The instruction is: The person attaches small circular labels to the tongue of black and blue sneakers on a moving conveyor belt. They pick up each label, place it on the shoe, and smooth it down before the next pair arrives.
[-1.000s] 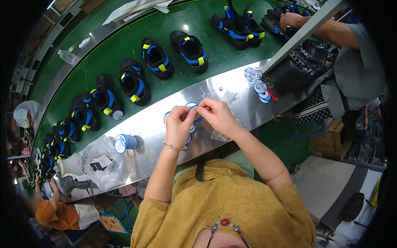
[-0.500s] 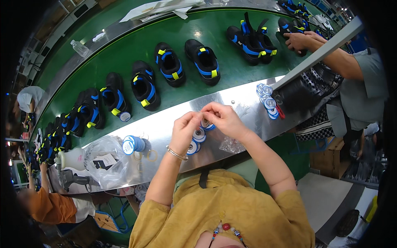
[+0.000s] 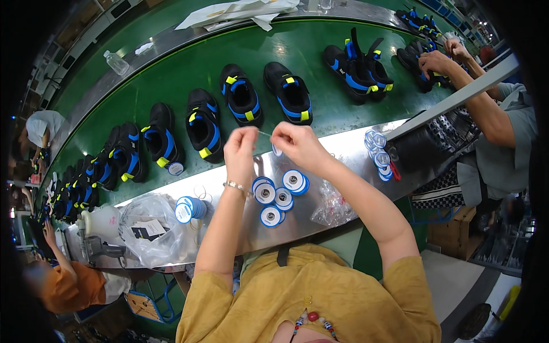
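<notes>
My left hand (image 3: pixel 241 146) and my right hand (image 3: pixel 298 147) are both closed in a pinch, a short gap apart, above the far edge of the metal table. A thin pale cord (image 3: pixel 263 134) stretches between their fingertips. Just below my right fingers a round blue-and-white tag (image 3: pixel 277 150) shows edge-on; whether it hangs from the cord I cannot tell. Beneath my arms lie several small stacks of round blue-rimmed tags (image 3: pixel 283 198). Beyond my hands, black-and-blue shoes with yellow tabs (image 3: pixel 289 94) stand on the green belt.
More tags (image 3: pixel 191 210) and thin loops (image 3: pixel 200 192) lie left, beside a clear plastic bag (image 3: pixel 150 231). At right are a crumpled clear bag (image 3: pixel 333 206), another tag pile (image 3: pixel 377 151) and red-handled snips (image 3: pixel 395 170). Co-workers' hands (image 3: pixel 437 62) handle a shoe at far right.
Both hands have moved away from my body and apart, and the cord between them now shows. The tag stacks they partly covered are in plain sight. The view has shifted slightly.
</notes>
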### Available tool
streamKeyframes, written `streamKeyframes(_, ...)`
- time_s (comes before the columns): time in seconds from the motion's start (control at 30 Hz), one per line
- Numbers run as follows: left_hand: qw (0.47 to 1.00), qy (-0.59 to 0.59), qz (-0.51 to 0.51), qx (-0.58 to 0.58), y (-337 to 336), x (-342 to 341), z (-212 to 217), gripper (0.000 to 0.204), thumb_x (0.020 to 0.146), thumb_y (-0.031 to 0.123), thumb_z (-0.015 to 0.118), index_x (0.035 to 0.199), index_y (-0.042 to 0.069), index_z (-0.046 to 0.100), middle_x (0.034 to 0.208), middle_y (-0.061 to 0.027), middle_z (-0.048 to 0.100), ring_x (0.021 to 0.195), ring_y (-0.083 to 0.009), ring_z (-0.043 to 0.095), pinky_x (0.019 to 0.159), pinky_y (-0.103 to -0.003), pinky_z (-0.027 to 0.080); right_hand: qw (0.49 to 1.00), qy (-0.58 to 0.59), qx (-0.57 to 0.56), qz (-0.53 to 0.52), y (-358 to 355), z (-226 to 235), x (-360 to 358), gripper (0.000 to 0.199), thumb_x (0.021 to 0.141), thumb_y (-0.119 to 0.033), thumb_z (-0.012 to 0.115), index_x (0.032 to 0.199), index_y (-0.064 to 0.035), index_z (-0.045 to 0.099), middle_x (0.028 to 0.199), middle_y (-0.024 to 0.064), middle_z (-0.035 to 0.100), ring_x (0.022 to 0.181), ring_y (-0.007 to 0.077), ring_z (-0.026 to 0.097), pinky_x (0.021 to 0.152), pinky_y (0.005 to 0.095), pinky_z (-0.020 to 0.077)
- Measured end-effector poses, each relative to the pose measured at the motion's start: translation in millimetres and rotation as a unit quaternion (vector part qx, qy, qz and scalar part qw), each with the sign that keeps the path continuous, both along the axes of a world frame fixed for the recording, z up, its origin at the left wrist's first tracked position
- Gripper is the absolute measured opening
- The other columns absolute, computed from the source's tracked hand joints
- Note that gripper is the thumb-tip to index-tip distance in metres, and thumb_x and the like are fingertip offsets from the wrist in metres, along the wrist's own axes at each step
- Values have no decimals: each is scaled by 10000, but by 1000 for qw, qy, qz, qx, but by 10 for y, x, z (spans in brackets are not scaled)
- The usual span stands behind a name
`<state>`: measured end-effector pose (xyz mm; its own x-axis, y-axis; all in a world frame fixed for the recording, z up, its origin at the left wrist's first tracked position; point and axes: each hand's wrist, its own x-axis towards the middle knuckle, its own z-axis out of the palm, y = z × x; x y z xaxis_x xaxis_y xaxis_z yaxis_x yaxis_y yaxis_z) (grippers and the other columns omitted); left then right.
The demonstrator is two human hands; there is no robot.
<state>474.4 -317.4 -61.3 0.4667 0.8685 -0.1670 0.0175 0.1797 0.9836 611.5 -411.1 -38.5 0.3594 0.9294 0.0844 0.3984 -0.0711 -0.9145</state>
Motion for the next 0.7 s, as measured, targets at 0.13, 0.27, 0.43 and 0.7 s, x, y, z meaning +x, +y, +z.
streamKeyframes(0.13,996,30,69,-40,460,213,-496,216,917,146,612,1076,2,589,945,-62,635,897,-144,615,775,-273,514,996,-58,-34,-52,310,-211,115,126,866,-155,611,857,-31,631,681,159,639,654,326,643,583,393,478)
streamKeyframes(0.27,988,-26,50,-145,548,274,-555,195,901,109,639,1042,-18,595,915,-86,642,799,-167,649,693,-262,541,988,-129,-17,-86,455,-450,183,116,878,-154,585,866,-57,647,767,155,663,745,350,648,640,440,506)
streamKeyframes(0.43,981,-50,41,-181,565,198,-545,173,906,94,641,1020,-31,605,881,-83,650,769,-163,652,671,-262,546,974,-214,-23,-69,570,-508,242,115,878,-165,580,874,-86,663,814,132,673,778,342,654,666,453,518)
streamKeyframes(0.7,977,-60,44,-200,572,205,-594,141,887,89,665,983,-7,628,848,-52,654,726,-121,636,608,-217,519,970,-230,-82,-2,786,-506,175,156,903,-215,556,948,-102,653,849,118,680,802,333,651,675,443,508)
